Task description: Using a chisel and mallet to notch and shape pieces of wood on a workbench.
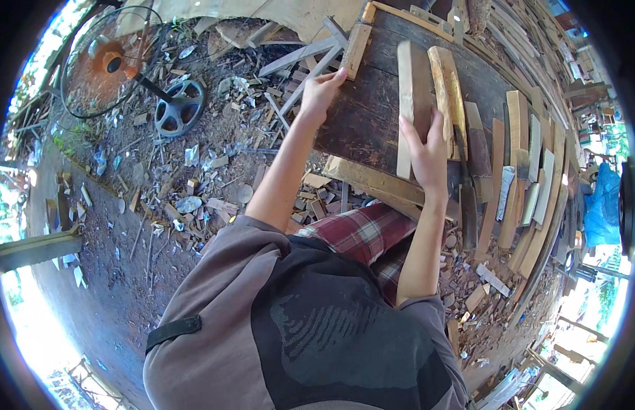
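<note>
My right hand (428, 152) grips the near part of a thick wooden board (414, 78), thumb along its pale left edge and fingers on the other side. The board lies lengthwise over a dark, worn wooden tabletop (365, 119). At the tabletop's left edge, my left hand (321, 96) is closed on the near end of a short pale wooden strip (358, 51); its fingertips are partly hidden. Just right of the board is a rough-edged wooden piece (448, 89). A dark, long-bladed tool (465, 181), perhaps a saw or machete, lies beside it.
More wooden strips (519, 137) are spread to the right of the tabletop. A standing fan (112, 65) with a round base is at the far left. Wood offcuts and litter (194, 198) cover the dirt floor. A blue plastic sheet (604, 201) hangs at the far right.
</note>
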